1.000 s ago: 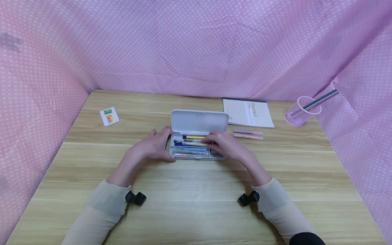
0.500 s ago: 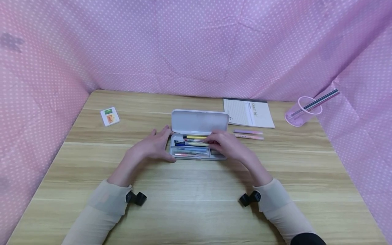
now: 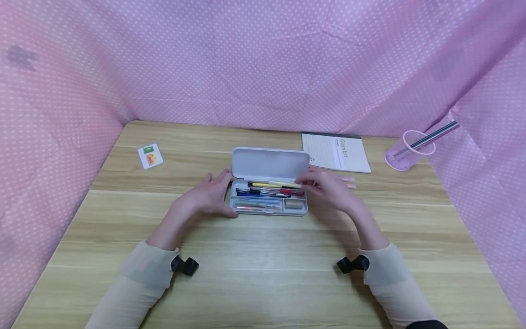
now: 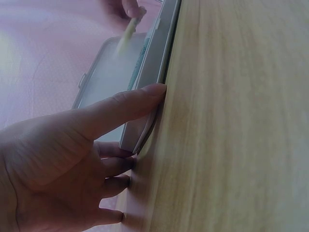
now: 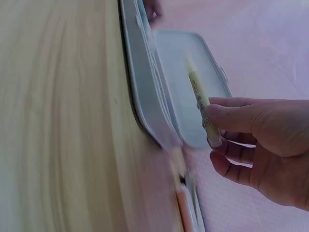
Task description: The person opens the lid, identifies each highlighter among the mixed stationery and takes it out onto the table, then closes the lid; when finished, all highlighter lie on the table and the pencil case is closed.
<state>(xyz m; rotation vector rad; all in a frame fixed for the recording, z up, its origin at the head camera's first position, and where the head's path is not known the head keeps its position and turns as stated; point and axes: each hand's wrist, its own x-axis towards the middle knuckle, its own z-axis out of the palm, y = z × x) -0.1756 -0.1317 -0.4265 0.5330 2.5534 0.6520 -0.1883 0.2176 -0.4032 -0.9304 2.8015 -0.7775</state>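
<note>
Yel. pen point(image 5: 197, 87) moved rt. | R grip point(image 5: 275, 137) pinching | L grip point(image 3: 207, 196) touching case point(image 3: 269, 164)

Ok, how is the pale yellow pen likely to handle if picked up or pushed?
The pale yellow pen is probably stiff: it looks straight in the grip of the right hand. It seems light, as a pinch alone supports it. Being slim and rounded-looking, it might roll if pushed along the table.
</note>
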